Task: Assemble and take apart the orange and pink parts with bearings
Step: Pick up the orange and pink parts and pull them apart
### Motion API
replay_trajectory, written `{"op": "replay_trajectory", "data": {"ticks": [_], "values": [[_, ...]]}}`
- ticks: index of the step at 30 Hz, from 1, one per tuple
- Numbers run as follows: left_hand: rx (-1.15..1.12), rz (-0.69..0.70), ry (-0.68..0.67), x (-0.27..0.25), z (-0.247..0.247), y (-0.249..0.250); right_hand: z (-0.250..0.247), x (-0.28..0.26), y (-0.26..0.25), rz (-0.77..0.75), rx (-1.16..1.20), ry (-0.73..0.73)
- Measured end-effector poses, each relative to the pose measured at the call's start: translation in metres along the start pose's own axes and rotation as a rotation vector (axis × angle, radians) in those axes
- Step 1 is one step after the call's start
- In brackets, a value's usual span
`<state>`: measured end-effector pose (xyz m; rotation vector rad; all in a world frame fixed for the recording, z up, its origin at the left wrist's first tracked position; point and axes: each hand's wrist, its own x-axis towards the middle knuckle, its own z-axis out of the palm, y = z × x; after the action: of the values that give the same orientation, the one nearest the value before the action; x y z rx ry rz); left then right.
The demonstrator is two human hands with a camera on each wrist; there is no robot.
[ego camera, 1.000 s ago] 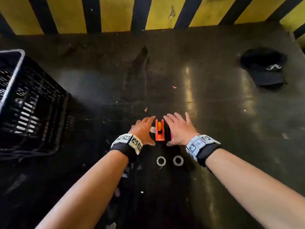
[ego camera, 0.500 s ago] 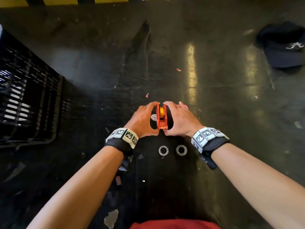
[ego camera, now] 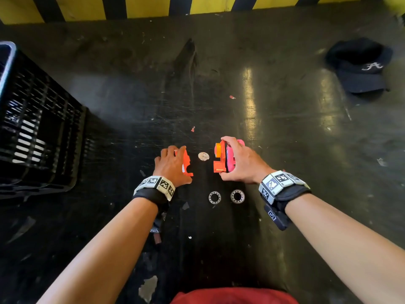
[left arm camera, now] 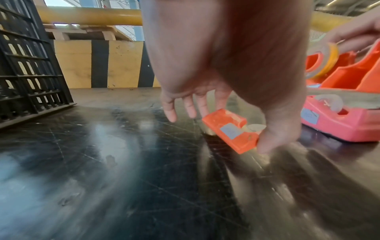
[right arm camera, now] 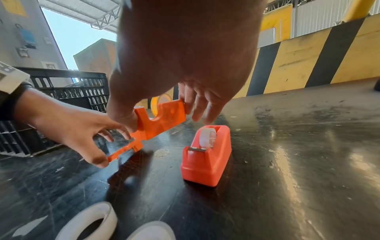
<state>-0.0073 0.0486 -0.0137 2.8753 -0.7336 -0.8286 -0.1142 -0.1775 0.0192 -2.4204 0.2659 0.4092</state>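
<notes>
My left hand (ego camera: 178, 160) pinches a flat orange half-shell (ego camera: 187, 166) low over the black table; the left wrist view shows that half-shell (left arm camera: 230, 132) between thumb and fingers. My right hand (ego camera: 225, 160) holds the other orange half (ego camera: 219, 160) by thumb and forefinger, and a yellow roll (ego camera: 218, 149) sits on it. This half (right arm camera: 162, 116) hangs tilted above the table. The pink dispenser (right arm camera: 207, 154) stands free on the table under my right fingers. Two steel bearings (ego camera: 214, 197) (ego camera: 237, 196) lie flat just in front of my wrists.
A black slatted crate (ego camera: 39, 132) stands at the left edge. A dark cap (ego camera: 359, 66) lies at the back right. A yellow and black striped barrier (ego camera: 153, 5) closes the far side. A small white disc (ego camera: 203, 156) lies between my hands.
The orange piece that both hands held together has come apart. My left hand moved left with one half; my right hand keeps the half with the yellow roll.
</notes>
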Motion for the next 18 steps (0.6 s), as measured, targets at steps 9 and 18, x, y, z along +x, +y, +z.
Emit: {"op": "replay_trajectory", "data": {"ticks": [9,18], "values": [[-0.213,0.198,0.101,-0.001,-0.015,0.022,0.005,-0.007,0.004,-0.024,0.043,0.013],[-0.823,0.238,0.027,-0.027,-0.030,0.050,0.017,-0.021,-0.003,-0.090,0.066,0.009]]}}
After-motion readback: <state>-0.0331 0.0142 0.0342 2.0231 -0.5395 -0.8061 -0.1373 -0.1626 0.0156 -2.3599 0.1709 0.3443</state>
